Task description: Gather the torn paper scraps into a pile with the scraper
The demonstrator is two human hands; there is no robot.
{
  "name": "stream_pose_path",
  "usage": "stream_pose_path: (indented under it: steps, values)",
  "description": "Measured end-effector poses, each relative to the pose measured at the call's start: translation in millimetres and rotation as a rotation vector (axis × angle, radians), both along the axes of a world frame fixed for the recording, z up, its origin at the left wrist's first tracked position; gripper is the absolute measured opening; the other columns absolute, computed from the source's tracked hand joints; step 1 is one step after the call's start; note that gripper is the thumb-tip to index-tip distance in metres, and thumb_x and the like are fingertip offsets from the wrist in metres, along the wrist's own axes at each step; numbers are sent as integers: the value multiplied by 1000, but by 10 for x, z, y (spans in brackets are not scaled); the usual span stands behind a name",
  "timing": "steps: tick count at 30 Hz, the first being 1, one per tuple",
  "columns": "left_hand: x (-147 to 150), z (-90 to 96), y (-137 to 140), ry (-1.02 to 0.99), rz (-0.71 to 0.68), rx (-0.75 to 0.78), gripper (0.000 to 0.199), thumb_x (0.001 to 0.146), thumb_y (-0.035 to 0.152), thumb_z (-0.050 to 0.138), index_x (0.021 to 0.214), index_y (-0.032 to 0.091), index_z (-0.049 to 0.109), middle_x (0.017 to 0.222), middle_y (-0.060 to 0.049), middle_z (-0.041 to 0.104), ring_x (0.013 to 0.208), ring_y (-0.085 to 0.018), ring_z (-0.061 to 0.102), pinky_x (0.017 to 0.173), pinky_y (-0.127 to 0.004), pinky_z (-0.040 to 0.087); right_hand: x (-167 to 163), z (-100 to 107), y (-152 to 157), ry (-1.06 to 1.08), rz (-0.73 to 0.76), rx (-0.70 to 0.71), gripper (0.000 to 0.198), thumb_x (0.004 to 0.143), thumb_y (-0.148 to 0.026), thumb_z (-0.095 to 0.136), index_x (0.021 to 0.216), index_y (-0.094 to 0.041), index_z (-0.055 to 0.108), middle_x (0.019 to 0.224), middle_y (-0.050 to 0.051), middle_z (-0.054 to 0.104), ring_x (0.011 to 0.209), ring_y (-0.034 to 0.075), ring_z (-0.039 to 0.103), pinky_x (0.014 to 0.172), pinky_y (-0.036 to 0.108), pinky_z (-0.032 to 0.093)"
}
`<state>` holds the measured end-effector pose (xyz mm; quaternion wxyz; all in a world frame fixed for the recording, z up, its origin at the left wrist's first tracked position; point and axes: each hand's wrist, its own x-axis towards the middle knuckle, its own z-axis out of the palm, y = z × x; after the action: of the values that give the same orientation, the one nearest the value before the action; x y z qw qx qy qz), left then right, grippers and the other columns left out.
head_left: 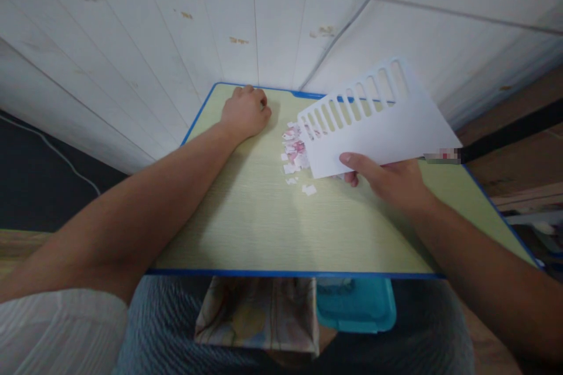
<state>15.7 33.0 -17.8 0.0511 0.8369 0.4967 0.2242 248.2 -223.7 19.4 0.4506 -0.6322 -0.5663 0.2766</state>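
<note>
My right hand (387,179) grips a white sheet of stiff paper or card (373,135) by its lower edge, thumb on top and fingers beneath. A row of long rounded slots is cut along the sheet's far side, and it is held tilted above the table. Partly under its left end lies a pile of small pink and white paper pieces (295,149); a few loose white scraps (309,190) are nearer to me. My left hand (247,111) rests on the table's far left part, fingers curled in; their inside is hidden.
The light table (264,228) has a blue rim and stands against a white plank wall (229,23) with a grey cable (352,20). Below its front edge, by my lap, are a patterned fabric-like container (259,313) and a turquoise plastic box (360,307). A dark bar (514,132) is at right.
</note>
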Motion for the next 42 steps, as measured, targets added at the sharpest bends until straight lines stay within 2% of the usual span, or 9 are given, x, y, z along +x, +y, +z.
stream_pose_path:
  steps: [5, 8, 12, 16, 19, 25, 29, 38, 42]
  values:
    - [3, 10, -2, -10, -4, -4, 27, 106, 30, 62, 125, 32, 82, 134, -12, 76, 144, -41, 60, 120, -58, 56, -49, 99, -59, -36, 219, -111, 45, 96, -52, 88, 63, -29, 67, 65, 6, 72, 63, 25, 68, 63, 43, 64]
    - [9, 28, -12, -5, -2, -5, 27, 105, 28, 63, 124, 30, 83, 137, -14, 76, 144, -43, 61, 120, -61, 56, -45, 171, -79, 10, 269, -165, 39, 89, -48, 94, 66, -28, 69, 65, 6, 72, 61, 26, 68, 59, 43, 62]
    - [8, 54, -40, 9, -5, -17, 27, 105, 27, 65, 125, 26, 83, 143, -16, 74, 147, -44, 60, 122, -61, 55, 6, 166, -65, 84, 149, -109, 38, 88, -49, 95, 70, -29, 68, 63, 4, 70, 59, 26, 65, 59, 45, 61]
    - [4, 48, -40, -2, 4, -21, 26, 106, 29, 64, 125, 30, 82, 141, -13, 74, 149, -41, 59, 124, -58, 54, 55, 126, -48, 66, 25, -32, 41, 93, -47, 89, 66, -31, 63, 62, 4, 69, 59, 26, 64, 63, 47, 60]
    - [5, 34, -28, 2, 5, -16, 28, 105, 30, 62, 125, 31, 81, 141, -13, 74, 148, -41, 59, 124, -59, 53, 44, 133, -58, 68, 46, -53, 37, 90, -45, 90, 68, -30, 64, 62, 3, 69, 58, 25, 64, 60, 45, 60]
    - [2, 40, -27, -16, -8, -41, 30, 103, 32, 64, 127, 29, 82, 140, -15, 74, 150, -45, 58, 125, -64, 51, -40, 152, -65, 70, 205, -132, 38, 85, -46, 94, 66, -27, 67, 60, 3, 68, 54, 22, 63, 50, 38, 56]
    - [-5, 47, -25, -14, -24, -43, 30, 104, 32, 63, 127, 30, 82, 145, -15, 73, 150, -45, 57, 125, -65, 50, -38, 126, -49, 31, 170, -101, 35, 85, -44, 92, 67, -26, 68, 59, 3, 68, 52, 20, 63, 49, 35, 56]
    - [1, 125, -104, 65, -4, -34, 28, 111, 30, 57, 127, 26, 79, 148, -14, 72, 148, -37, 57, 124, -57, 53, -41, 101, -18, -97, 177, -101, 48, 97, -54, 87, 61, -28, 66, 63, 7, 71, 61, 25, 71, 65, 42, 67]
    - [10, 164, -147, 94, 1, -33, 28, 112, 29, 58, 129, 23, 79, 149, -15, 72, 146, -36, 58, 124, -55, 53, -67, 85, -18, -104, 176, -77, 48, 100, -56, 85, 64, -29, 68, 68, 6, 75, 65, 25, 73, 68, 42, 67]
